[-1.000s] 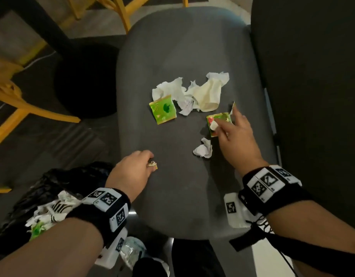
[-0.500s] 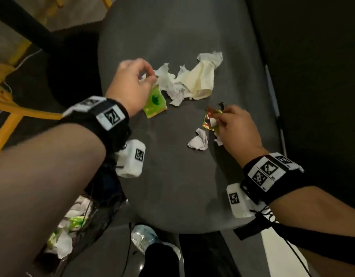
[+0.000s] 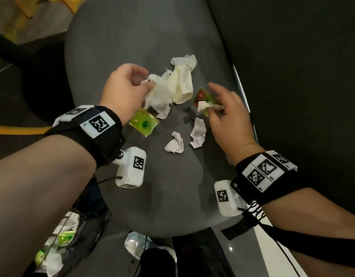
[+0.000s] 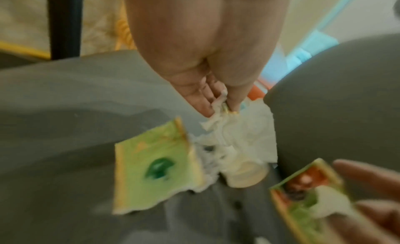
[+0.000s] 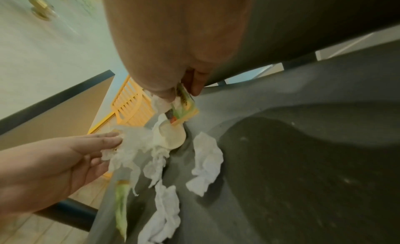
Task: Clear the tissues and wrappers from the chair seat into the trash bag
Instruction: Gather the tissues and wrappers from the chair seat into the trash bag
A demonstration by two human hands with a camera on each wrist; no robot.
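left hand (image 3: 126, 90) pinches crumpled white tissue (image 3: 158, 92) | right hand (image 3: 227, 114) grips red-green wrapper (image 3: 204, 96) with tissue scrap | green wrapper (image 3: 144, 122) flat on seat (image 3: 152, 176)

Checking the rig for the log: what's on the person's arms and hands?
Bare forearms, no sleeves or gloves. Each wrist wears a wide black strap topped with white panels printed with black square fiducial markers. A white boxy camera module, also marker-tagged, hangs under each wrist. Black cables and a strap trail from the right wrist.

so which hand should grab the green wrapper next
Left, probably. The green wrapper lies just under the left hand, on the trash bag side; the right hand is farther off.
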